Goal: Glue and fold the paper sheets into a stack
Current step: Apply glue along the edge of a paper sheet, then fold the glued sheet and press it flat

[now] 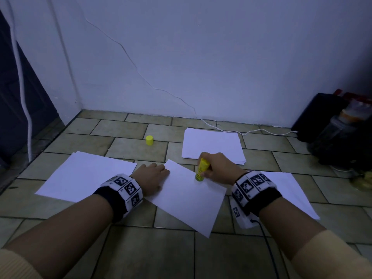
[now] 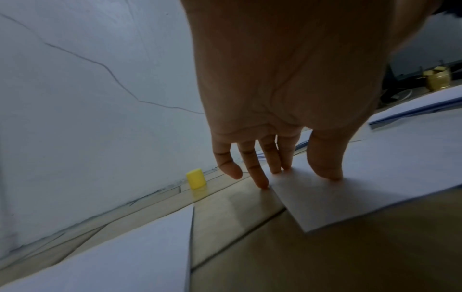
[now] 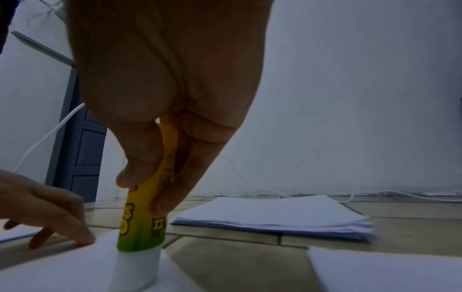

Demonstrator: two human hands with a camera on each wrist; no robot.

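Glue stick [image 1: 202, 169] pinched upright in right hand [image 1: 218, 168] fingers [image 3: 175, 177], tip down on paper sheet [image 1: 189, 200]. Left hand [image 1: 151, 178] fingers [image 2: 252, 168] straight, slightly spread, pressing sheet's corner. Yellow cap [image 1: 149, 140] well beyond fingertips.

Right hand [image 1: 218, 168] gripping glue stick [image 1: 202, 170], tip down on middle sheet [image 1: 187, 200]; left hand [image 1: 152, 177] flat on its edge; cap [image 1: 149, 140] beyond.

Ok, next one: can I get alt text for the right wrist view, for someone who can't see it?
The right hand grips an uncapped yellow-and-green glue stick upright, its white tip pressed onto a white paper sheet on the tiled floor. The left hand presses its fingertips on the sheet at the left, and a stack of white paper lies behind.
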